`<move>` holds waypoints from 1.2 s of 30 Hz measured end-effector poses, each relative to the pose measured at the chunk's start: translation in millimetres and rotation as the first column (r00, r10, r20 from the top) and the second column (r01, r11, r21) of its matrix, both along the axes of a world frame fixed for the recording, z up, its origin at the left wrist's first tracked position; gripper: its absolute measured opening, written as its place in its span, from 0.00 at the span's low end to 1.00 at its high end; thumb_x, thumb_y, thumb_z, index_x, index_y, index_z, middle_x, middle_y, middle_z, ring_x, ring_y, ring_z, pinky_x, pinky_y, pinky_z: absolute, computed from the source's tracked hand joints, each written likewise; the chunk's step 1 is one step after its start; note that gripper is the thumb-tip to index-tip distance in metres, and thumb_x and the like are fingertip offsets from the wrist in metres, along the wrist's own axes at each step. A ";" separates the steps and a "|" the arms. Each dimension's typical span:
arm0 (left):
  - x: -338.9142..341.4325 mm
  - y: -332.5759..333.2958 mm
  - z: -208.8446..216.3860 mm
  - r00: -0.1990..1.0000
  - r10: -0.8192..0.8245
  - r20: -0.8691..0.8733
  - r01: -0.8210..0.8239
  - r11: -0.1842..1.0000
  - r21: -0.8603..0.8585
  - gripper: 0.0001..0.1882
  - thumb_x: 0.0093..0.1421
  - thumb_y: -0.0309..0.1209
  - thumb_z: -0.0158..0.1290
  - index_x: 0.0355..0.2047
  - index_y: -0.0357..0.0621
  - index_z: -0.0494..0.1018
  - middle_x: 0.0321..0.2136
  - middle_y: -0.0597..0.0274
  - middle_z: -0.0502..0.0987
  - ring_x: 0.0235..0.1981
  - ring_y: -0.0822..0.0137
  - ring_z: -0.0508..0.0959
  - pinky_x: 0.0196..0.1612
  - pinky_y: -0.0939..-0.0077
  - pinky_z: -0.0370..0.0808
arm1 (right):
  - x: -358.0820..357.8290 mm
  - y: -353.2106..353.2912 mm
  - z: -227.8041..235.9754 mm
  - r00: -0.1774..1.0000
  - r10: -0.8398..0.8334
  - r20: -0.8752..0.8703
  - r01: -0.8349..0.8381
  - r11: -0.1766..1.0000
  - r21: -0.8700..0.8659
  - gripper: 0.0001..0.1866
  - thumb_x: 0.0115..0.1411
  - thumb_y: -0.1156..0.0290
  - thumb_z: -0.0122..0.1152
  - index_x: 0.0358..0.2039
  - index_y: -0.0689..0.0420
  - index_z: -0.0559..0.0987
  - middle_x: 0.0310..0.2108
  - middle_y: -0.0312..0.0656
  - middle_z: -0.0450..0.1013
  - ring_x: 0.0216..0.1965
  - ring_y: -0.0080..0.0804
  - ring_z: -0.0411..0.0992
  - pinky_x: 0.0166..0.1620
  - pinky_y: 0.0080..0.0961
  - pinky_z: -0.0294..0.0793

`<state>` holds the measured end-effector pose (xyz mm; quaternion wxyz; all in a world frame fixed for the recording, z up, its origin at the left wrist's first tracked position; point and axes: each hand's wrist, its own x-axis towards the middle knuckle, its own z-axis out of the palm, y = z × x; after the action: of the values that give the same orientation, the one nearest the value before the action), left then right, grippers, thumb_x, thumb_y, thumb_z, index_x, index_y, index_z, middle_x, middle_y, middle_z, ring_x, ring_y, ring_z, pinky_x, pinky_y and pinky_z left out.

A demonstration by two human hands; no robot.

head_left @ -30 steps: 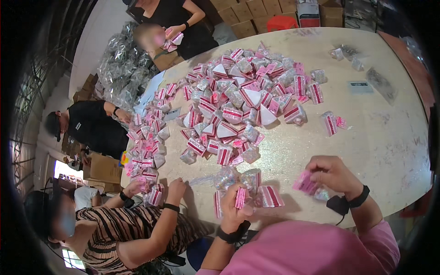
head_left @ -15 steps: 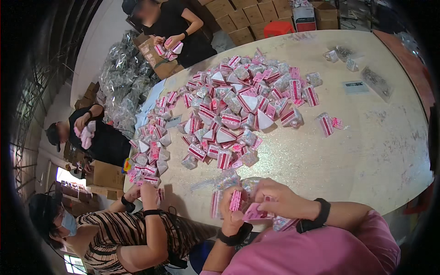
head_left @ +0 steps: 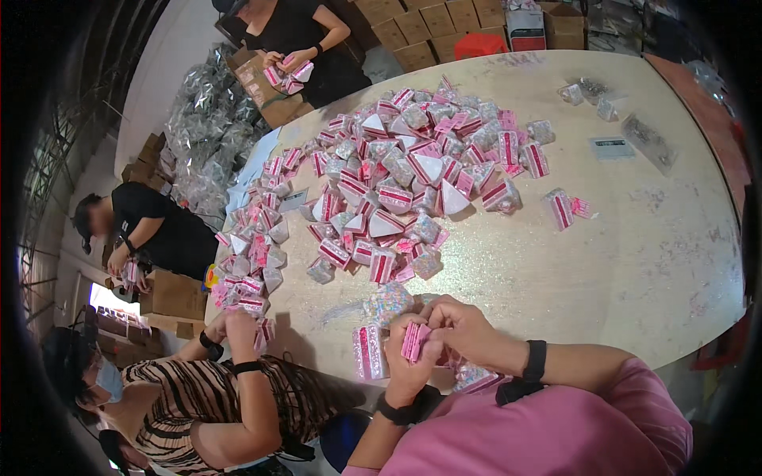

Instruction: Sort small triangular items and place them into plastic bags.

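My left hand is closed around a small stack of pink cards, held edge-up near the table's front. Just to its right, my right hand has its fingers bent together against the stack's far side; what they pinch is hidden. A cake-slice-shaped packet, pink and white with a red stripe, lies left of my left hand. Beyond the hands sits a clear packet of pastel beads. Another striped packet shows partly below my right wrist.
A large heap of similar packets covers the table's middle, with a smaller pile along its left edge. One packet lies apart at right. A person in a striped top works close at left; two others stand farther off.
My right hand has drawn in to the stack, and the pink card it held apart is no longer seen separately. My left hand keeps its stack. The person at far left has lowered their hands.
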<state>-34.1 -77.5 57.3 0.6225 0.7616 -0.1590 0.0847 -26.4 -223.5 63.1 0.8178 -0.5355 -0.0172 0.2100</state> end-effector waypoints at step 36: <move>54.2 24.0 8.8 0.936 0.056 -0.347 -0.236 0.832 -0.502 0.07 0.62 0.28 0.45 0.38 0.40 0.67 0.26 0.59 0.76 0.24 0.74 0.72 0.31 0.81 0.70 | -12.8 -14.2 21.8 0.645 0.559 0.521 0.242 0.497 -0.833 0.43 0.48 0.57 0.65 0.57 0.66 0.56 0.53 0.60 0.59 0.52 0.57 0.61 0.51 0.41 0.67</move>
<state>20.1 -53.5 66.1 0.8190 0.5707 0.0327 0.0496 -39.2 -237.7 84.9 0.3326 -0.8936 -0.2995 0.0349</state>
